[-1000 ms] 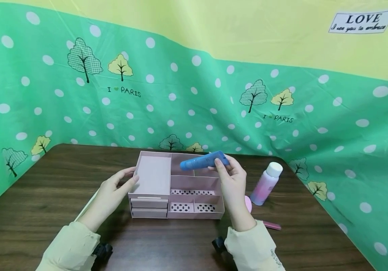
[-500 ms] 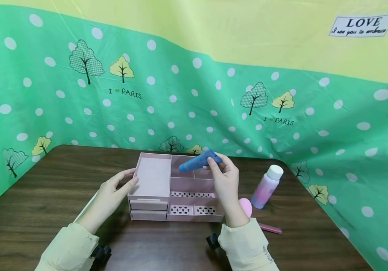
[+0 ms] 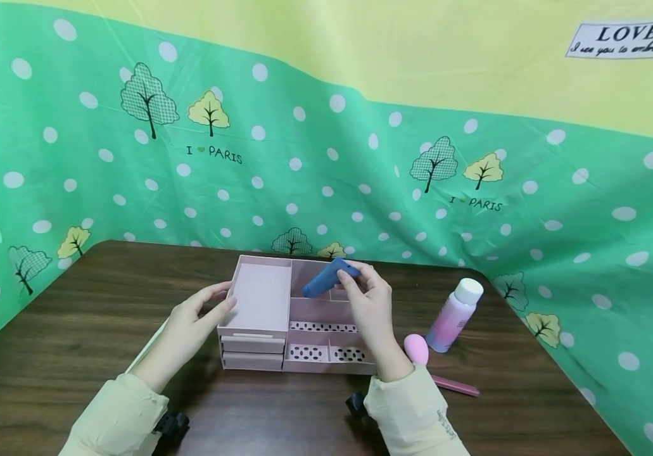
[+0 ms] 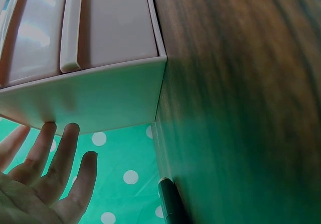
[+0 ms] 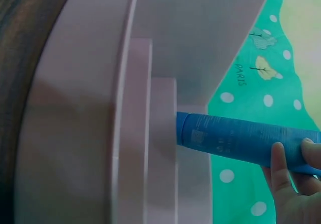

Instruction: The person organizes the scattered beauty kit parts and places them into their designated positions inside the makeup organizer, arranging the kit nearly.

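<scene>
A pale pink desktop organizer (image 3: 262, 296) with two small drawers and several compartments stands mid-table. In the head view, my left hand (image 3: 192, 326) rests at its left side, fingertips at the upper edge; the left wrist view has those fingers (image 4: 65, 153) extended against the side wall. My right hand (image 3: 370, 304) pinches a blue squeeze tube (image 3: 326, 278) by its flat end, thumb on the near side. The tube slants cap-down over the organizer's rear compartment. From the right wrist, the tube's cap (image 5: 183, 128) shows level with the top of a divider.
Right of the organizer are a pink makeup sponge (image 3: 416, 348), a pink-and-white bottle (image 3: 455, 315) with a white cap, and a thin pink stick-like item (image 3: 456, 386). A dark pen-like object (image 4: 172, 201) lies left of the organizer. A green polka-dot cloth (image 3: 303, 145) hangs behind the table.
My right hand has moved left and brought the blue tube lower, its cap tilting further down toward the rear compartment. My left hand has stayed at the organizer's side.
</scene>
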Tool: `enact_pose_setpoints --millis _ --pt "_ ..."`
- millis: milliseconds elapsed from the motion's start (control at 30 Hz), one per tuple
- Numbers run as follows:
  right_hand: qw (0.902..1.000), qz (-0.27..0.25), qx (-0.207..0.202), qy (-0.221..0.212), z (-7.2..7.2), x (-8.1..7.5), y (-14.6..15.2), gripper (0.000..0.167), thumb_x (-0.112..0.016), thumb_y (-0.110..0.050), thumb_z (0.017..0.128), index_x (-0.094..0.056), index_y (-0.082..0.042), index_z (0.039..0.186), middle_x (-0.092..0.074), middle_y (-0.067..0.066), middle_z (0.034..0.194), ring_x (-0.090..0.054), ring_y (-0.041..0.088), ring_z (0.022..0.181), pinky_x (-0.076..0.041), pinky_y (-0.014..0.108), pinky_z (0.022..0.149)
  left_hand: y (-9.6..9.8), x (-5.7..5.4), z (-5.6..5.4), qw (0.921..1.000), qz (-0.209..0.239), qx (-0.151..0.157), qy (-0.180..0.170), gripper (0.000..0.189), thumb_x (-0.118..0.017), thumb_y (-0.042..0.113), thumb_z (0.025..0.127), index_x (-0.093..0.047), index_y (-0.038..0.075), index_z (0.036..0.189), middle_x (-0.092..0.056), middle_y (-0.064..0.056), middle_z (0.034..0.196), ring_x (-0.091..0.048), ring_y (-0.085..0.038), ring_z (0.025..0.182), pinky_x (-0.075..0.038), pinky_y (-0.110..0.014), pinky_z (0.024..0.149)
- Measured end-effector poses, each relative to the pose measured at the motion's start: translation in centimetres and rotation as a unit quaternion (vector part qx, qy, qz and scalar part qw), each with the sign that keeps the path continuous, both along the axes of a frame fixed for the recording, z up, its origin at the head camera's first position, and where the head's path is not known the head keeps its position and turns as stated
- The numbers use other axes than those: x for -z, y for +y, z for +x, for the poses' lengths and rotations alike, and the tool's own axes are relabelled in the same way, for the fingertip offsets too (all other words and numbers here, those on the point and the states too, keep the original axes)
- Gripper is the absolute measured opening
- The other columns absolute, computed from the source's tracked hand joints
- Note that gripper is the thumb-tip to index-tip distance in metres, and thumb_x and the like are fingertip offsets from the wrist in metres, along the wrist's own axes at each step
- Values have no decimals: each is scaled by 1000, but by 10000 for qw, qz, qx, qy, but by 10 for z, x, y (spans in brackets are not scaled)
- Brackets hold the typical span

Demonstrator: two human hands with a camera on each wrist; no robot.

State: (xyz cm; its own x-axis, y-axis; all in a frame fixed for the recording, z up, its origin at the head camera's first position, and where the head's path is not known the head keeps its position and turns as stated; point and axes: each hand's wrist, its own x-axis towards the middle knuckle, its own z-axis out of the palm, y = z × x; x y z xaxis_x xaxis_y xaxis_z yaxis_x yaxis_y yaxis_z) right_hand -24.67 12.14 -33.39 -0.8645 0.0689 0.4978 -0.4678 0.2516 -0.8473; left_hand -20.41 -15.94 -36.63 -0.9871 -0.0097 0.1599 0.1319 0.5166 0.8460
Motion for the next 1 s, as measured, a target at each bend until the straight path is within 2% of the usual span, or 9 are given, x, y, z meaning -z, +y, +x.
enact_pose_setpoints --millis 67,167,300,467,600,700,900,1000 --pt "10000 90 0 -13 -2 3 -1 21 -65 -6 94 -69 1 114 -71 19 108 -72 27 87 -57 23 78 0 0 0 10000 -7 10 0 59 -53 52 99 -48 17 146 -54 -15 144 -48 -34 134 -41 -55 107" --pt "9998 157 -18 -92 -4 8 -1 21 -65 -6 94 -70 0 113 -71 19 109 -71 34 92 -57 23 78 0 -1 1 10000 -2 26 0 59 -52 52 99 -48 16 146 -54 -16 144 -47 -34 135 -40 -55 108" --pt "9995 165 -18 -268 -6 13 -1 21 -65 -7 95 -70 1 113 -72 20 109 -71 35 93 -58 24 78 0 -3 2 10000 24 45 -29 60 -52 51 99 -47 16 147 -53 -16 145 -45 -34 137 -39 -56 109" --pt "9993 86 -20 -363 -7 16 0 20 -65 -7 95 -71 1 113 -73 21 107 -70 40 94 -59 39 82 1 -3 2 10000 11 33 13 58 -53 49 99 -48 16 146 -53 -16 144 -47 -34 135 -41 -55 107" --pt "9989 121 -59 -438 -7 15 1 20 -64 -6 95 -71 1 113 -72 21 107 -71 37 92 -58 44 84 2 -3 1 10000 7 46 -2 58 -53 50 99 -48 16 146 -53 -16 144 -47 -34 135 -41 -55 107" --pt "9987 184 -29 -476 -7 15 1 20 -64 -5 95 -72 0 112 -72 20 105 -72 35 91 -58 42 82 2 -4 1 10000 13 47 -47 59 -53 51 99 -47 16 147 -52 -16 145 -46 -34 136 -39 -56 109" --pt "9985 255 94 -483 -8 17 0 17 -65 -4 94 -74 -2 108 -74 18 101 -71 34 91 -54 22 71 0 -3 3 9999 -97 -19 102 56 -53 48 100 -50 16 145 -56 -15 141 -54 -31 127 -45 -50 102" --pt "9987 337 179 -349 -9 17 1 16 -66 -3 93 -74 -2 107 -71 16 104 -70 32 93 -52 16 72 1 -3 2 9998 -118 -35 164 56 -54 48 99 -50 17 145 -57 -14 140 -55 -30 125 -45 -48 100"
